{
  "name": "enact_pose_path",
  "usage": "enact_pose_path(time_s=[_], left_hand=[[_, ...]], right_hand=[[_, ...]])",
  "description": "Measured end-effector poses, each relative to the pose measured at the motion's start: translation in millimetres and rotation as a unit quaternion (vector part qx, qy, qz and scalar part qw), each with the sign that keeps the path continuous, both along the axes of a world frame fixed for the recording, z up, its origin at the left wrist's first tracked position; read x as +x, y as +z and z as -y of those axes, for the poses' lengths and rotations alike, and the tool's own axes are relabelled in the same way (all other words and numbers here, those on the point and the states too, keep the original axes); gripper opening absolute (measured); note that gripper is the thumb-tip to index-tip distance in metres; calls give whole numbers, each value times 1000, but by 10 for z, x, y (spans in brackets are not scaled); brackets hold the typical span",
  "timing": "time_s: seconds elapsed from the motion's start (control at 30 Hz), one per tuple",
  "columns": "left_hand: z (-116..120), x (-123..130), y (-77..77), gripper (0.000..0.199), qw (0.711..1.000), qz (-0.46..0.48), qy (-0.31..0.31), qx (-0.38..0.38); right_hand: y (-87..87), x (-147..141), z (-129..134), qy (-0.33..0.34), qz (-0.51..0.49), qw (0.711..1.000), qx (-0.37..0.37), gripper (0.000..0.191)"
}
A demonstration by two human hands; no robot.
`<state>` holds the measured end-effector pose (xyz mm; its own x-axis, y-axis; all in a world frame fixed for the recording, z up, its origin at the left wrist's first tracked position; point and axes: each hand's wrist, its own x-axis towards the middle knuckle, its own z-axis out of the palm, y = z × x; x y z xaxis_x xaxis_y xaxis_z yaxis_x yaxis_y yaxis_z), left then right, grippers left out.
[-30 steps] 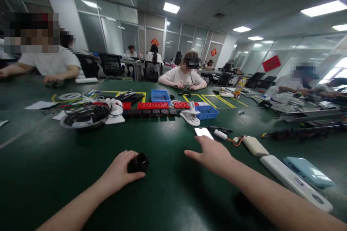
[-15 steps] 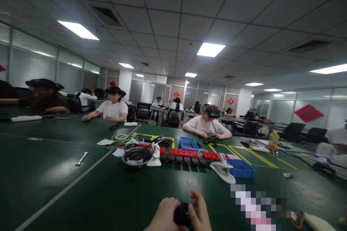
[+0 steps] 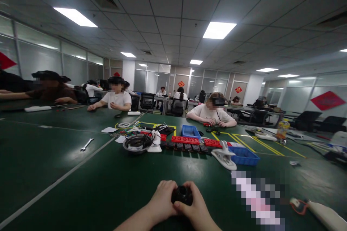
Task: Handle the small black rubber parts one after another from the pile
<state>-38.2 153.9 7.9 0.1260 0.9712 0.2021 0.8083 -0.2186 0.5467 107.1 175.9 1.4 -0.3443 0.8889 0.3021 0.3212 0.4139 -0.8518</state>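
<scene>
Being clasped by both hands, one black round object (image 3: 182, 196) is held toward the near edge of the green table (image 3: 116, 187) (whether it is lifted clear cannot be told). Its left side is wrapped by the left hand (image 3: 165, 195), its right by the bent fingers of the right hand (image 3: 196, 204). Should those rounded sides be let slip by either palm, the object could be dropped and rolled off that edge. Between hands and far edge, two blue bins (image 3: 246, 160), one white clip (image 3: 225, 158) and one bowl (image 3: 126, 148) are counted; toward the left edge, one wrench (image 3: 87, 145).
</scene>
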Motion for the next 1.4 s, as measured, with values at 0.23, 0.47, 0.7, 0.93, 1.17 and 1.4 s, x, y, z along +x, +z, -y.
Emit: enact_pose_path(time_s=[0.23,0.47,0.7,0.93,1.17,1.4], left_hand=[[-18,0,17,38,1000,11,-2,-24],[10,-48,172,43,996,4,-57,-69],[8,-105,188,45,988,-6,-132,-81],[0,-120,158,46,987,-14,-148,-69],[28,-53,172,44,993,-18,-103,-46],[55,29,162,43,997,-34,-65,-16]], right_hand=[[96,54,62,-23,31,999,19,34],[260,204,-3,100,64,993,15,44],[392,362,-66,228,74,970,-42,48],[272,343,-71,221,21,971,-93,58],[161,344,-104,181,-11,979,-90,51],[99,210,-21,42,-10,998,-53,70]])
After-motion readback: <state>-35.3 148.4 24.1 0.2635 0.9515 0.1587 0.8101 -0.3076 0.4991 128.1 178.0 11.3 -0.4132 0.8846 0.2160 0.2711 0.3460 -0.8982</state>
